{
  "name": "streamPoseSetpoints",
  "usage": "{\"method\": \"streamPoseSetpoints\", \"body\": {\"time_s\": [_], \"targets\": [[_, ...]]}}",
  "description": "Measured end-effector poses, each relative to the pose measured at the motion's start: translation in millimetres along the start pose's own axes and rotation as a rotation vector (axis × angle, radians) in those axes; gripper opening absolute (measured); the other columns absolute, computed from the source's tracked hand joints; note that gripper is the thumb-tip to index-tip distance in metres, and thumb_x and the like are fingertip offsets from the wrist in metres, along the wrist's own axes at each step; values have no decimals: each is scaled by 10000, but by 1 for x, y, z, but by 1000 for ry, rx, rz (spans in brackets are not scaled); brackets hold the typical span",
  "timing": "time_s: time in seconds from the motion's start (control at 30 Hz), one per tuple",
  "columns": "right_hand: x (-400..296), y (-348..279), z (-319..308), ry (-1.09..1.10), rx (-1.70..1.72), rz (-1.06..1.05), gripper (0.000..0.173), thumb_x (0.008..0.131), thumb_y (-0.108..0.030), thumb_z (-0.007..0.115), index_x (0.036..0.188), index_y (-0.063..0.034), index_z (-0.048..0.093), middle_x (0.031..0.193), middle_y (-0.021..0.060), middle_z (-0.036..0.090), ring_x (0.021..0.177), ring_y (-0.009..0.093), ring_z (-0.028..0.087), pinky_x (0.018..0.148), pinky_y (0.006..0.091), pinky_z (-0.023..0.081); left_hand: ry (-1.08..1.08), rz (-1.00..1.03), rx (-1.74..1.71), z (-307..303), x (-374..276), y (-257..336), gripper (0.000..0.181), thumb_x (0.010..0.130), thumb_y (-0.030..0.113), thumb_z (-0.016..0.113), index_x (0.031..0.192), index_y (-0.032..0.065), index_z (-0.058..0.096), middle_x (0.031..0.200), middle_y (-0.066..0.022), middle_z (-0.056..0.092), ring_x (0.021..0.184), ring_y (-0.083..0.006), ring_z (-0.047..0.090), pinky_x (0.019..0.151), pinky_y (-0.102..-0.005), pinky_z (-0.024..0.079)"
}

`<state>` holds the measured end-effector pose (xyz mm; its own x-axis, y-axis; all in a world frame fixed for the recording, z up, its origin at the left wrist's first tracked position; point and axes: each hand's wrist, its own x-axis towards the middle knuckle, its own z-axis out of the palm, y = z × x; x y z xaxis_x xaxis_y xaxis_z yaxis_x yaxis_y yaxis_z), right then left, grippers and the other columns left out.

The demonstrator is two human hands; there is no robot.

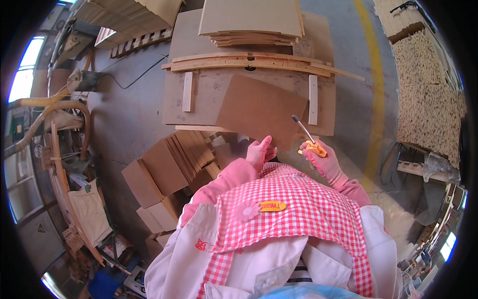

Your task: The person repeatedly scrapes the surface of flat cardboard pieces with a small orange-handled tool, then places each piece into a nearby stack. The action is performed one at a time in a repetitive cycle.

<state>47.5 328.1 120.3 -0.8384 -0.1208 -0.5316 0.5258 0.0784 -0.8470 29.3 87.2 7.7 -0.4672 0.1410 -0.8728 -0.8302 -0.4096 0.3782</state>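
My left hand (260,152) grips the near edge of a thin brown fibreboard panel (261,108), thumb on top. The panel lies at a slant over the worktable (173,101), its near corner reaching past the front edge. To the right, my right hand (324,159) is closed around a yellow-orange hand tool (316,148), which looks like an air blow gun. Its thin metal tube, tipped in black, points up and left, near the panel's right side. White wooden strips, one on the left (188,92) and one on the right (313,99), flank the panel on the tabletop.
Long wooden rails (246,63) cross the table behind the panel. Beyond them rises a stack of pale boards (250,18). Brown panels (164,168) stand stacked on the floor at my left. Stacked timber (422,86) lines the right side, past a yellow floor line (375,82).
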Motion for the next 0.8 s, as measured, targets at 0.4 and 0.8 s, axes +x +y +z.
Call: {"method": "streamPoseSetpoints", "body": {"time_s": [0.4, 0.8], "targets": [[5, 6, 12, -62, -125, -87, 237, 959, -146, 736, 1161, -39, 673, 990, -29, 655, 867, 57, 595, 792, 209, 496, -97, 148, 947, -16, -28, 79, 365, 1016, 370, 645, 1123, 24, 686, 915, -87, 716, 776, -196, 683, 693, -343, 579], [49, 42, 52, -135, -496, -339, 371, 864, -250, 816, 1137, -55, 655, 1327, 142, 602, 1247, 330, 549, 1085, 404, 431, 165, 985, 1904, -65, 14, 146, 1206, 547, 504, 942, 1536, 127, 364, 1609, -253, 246, 1485, -490, 216, 1220, -592, 157]]}}
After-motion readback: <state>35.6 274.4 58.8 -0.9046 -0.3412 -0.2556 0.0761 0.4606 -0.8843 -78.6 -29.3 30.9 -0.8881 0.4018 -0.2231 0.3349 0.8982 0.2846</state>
